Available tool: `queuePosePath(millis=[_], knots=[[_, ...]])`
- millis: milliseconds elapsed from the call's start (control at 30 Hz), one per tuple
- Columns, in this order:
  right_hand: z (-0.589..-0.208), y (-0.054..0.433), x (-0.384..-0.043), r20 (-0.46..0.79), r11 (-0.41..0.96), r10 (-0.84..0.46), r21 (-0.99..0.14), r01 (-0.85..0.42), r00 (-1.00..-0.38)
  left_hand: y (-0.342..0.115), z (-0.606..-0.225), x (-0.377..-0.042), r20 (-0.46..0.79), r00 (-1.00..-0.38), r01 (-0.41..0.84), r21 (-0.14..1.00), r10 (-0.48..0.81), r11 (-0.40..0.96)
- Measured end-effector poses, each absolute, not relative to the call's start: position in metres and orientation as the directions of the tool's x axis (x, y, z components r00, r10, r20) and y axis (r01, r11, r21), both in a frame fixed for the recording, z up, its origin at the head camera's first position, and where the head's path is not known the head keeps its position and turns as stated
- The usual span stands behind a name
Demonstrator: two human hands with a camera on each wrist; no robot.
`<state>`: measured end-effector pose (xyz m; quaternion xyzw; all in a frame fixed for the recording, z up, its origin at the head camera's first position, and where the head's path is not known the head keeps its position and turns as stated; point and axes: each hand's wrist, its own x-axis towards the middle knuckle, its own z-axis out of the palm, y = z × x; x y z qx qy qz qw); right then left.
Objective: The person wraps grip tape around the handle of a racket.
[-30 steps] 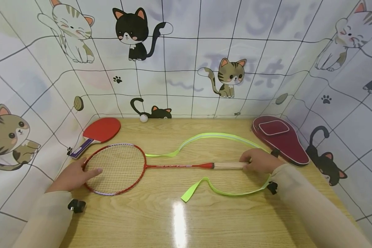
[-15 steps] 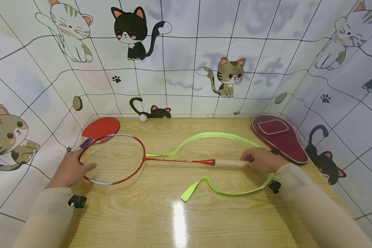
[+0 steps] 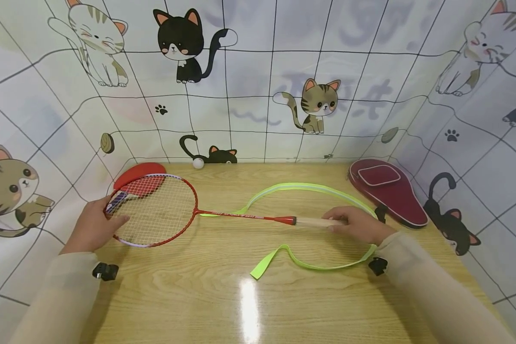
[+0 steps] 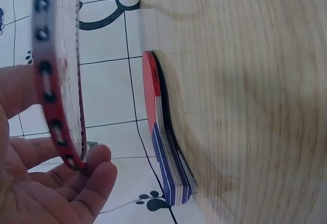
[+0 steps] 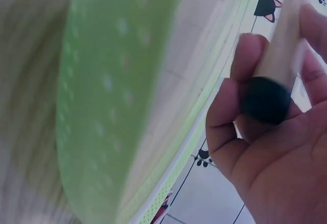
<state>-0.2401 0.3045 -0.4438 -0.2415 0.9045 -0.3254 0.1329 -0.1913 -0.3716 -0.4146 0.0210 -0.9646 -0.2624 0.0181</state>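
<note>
Over the wooden table (image 3: 189, 296), here's the badminton racket (image 3: 196, 211), held clear of the surface! Right hand (image 3: 356, 223) clamped round the handle (image 3: 311, 222) (its dark butt (image 5: 265, 100) hidden from the head camera), left hand (image 3: 91, 227) gripping the rim (image 4: 52, 100), the red paddle (image 3: 135, 170) half-veiled behind the strings (image 3: 163, 212)

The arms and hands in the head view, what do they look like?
The left hand and right hand are gloveless, with long, plain cream fabric sleeves. A small black blocky device sits at the left cuff; small black parts show at the right.
</note>
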Motion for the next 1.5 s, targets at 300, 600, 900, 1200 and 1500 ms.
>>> queuePosePath(millis=[300, 600, 900, 1200, 1500], knots=[[-0.446, 0.296, -0.23, -0.038, 0.631, -0.51, -0.696, -0.344, -0.859, -0.369, -0.413, -0.194, 0.025, -0.992, -0.092, 0.551, -0.126, 0.829], [-0.447, 0.294, -0.226, -0.012, 0.581, -0.5, -0.746, -0.324, -0.866, -0.358, -0.407, -0.198, -0.008, -0.937, -0.235, 0.756, -0.35, 0.611], [-0.447, 0.29, -0.225, 0.009, 0.592, -0.45, -0.746, -0.306, -0.893, -0.334, -0.419, -0.206, -0.067, -0.92, -0.215, 0.91, -0.386, 0.355], [-0.447, 0.279, -0.22, 0.023, 0.582, -0.424, -0.759, -0.292, -0.905, -0.297, -0.419, -0.203, -0.089, -0.915, -0.079, 0.996, -0.394, -0.043], [-0.444, 0.271, -0.216, -0.024, 0.599, -0.439, -0.753, -0.273, -0.898, -0.286, -0.409, -0.205, -0.094, -0.914, -0.014, 0.979, -0.395, -0.201]])
